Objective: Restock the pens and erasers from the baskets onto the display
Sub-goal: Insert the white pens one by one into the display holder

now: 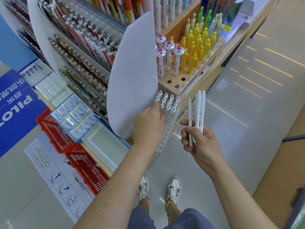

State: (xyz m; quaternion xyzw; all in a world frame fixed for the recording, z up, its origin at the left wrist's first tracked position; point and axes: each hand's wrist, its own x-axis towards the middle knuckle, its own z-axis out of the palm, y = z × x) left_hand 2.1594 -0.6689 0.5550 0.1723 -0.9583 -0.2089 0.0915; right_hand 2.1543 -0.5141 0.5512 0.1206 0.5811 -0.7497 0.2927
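Nearest us, the right hand (201,142) grips three slim white plastic pens (197,113) low down, long axes upright. Just left of them we note the white perforated plastic rack (167,135), its near holes vacant. The left hand (148,126) touches its standing white pens (168,103); fingertips are hidden, so we cannot tell whether they grip.

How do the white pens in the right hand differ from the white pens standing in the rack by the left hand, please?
The held pens are three, loose and fanned out in the right hand; the rack pens number about a dozen, each standing in its own hole in rows by the left hand. The held pens end in rounded white tops; the rack pens end in silvery tips. Both sets are slim and whitish.
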